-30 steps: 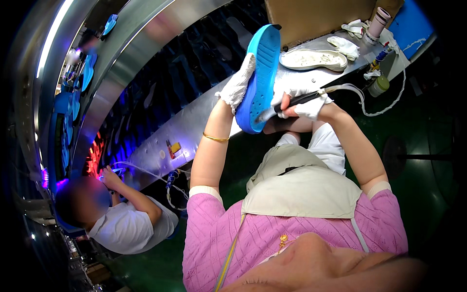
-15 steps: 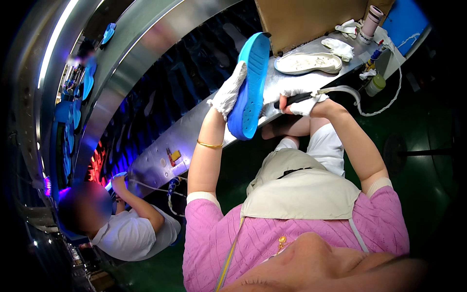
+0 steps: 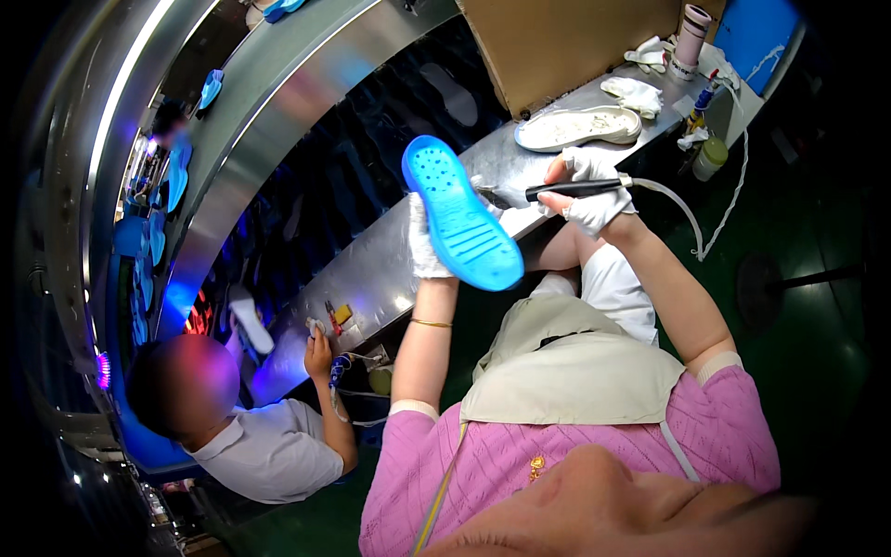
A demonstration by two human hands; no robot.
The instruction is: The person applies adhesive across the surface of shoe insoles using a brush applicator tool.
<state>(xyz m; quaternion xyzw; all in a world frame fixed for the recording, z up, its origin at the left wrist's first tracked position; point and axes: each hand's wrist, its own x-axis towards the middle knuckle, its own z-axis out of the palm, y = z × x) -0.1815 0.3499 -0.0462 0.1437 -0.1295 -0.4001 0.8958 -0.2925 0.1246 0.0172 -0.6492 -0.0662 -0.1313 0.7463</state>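
Blue, smooth and rounded at both ends, the shoe sole (image 3: 464,218) is held up near the middle of the head view, small round holes dotting its upper end and slanting ribs crossing its lower half. The left hand (image 3: 424,241), in a wrinkled white glove, is clamped on the sole's left side. The right hand (image 3: 589,190), gloved with bare fingertips showing, is closed around the slim black handle of a brush (image 3: 557,189); a pale hose (image 3: 676,206) curves from the handle's rear end. Brushed metal forms the worktop (image 3: 367,269), where an off-white shoe (image 3: 580,128) lies beside crumpled white gloves (image 3: 636,96), with brown cardboard (image 3: 585,46) upright behind.

The sole hides most of the left hand's fingers and the side facing away. The bristles are blurred, so whether they touch the sole cannot be told. A co-worker (image 3: 269,450) in a white shirt sits at the left, one hand hidden near a pale sole (image 3: 251,320).

The worktop's near edge slants up to the right, passing behind the blue sole. A narrow gap separates the sole's right edge from the black handle, and open room lies between the sole's lower end and the person's beige apron (image 3: 566,381).
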